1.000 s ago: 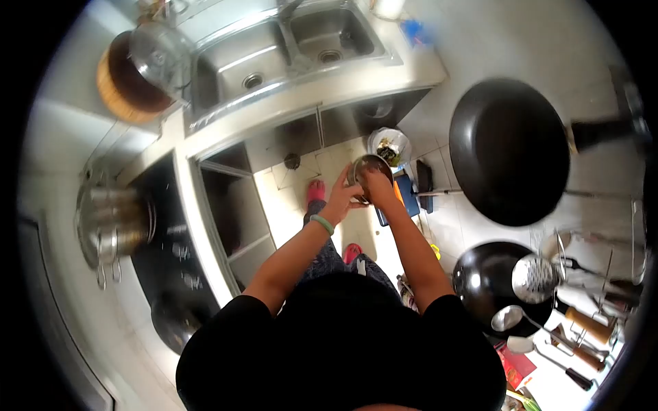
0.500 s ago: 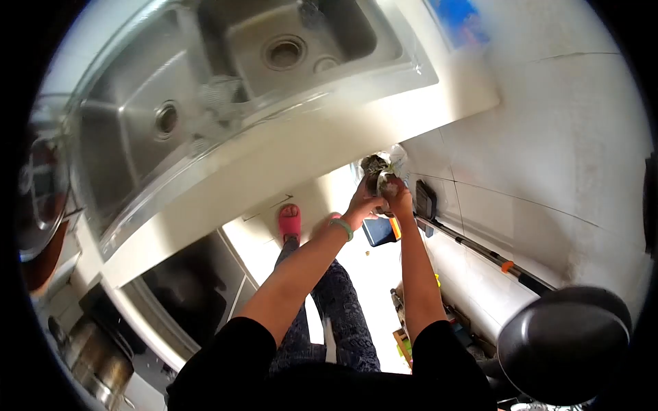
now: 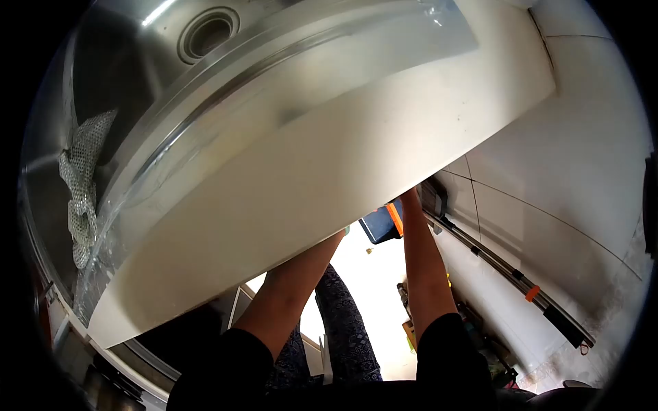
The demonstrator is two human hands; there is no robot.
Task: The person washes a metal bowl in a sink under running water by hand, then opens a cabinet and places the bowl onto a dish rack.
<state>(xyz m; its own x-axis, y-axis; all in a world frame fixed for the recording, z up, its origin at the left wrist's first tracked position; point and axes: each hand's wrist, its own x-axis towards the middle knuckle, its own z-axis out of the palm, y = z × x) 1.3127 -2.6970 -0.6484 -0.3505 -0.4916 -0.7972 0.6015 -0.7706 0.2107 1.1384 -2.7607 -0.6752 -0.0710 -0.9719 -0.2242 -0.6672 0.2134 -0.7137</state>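
Both my forearms reach down and forward beneath the front edge of the white countertop (image 3: 329,157). My left hand is hidden behind that edge; only the left forearm (image 3: 301,274) and a sliver of green bracelet (image 3: 347,230) show. At the counter's edge, the base of my right hand (image 3: 410,195) is just visible, its fingers out of sight. What either hand holds or touches is covered by the counter. A dark blue dustpan-like item with an orange edge (image 3: 381,225) lies on the floor between my arms.
Above the counter is a steel sink (image 3: 123,75) with a drain and a silvery mesh cloth (image 3: 83,185). Metal poles (image 3: 507,270) lean along the tiled wall (image 3: 548,178) at right. Several items (image 3: 473,335) stand on the floor beside my right arm.
My view has moved closer over the counter. My hands, earlier visible around a dark clump and a clear plastic bag, have gone under the counter's edge. The bag is hidden.
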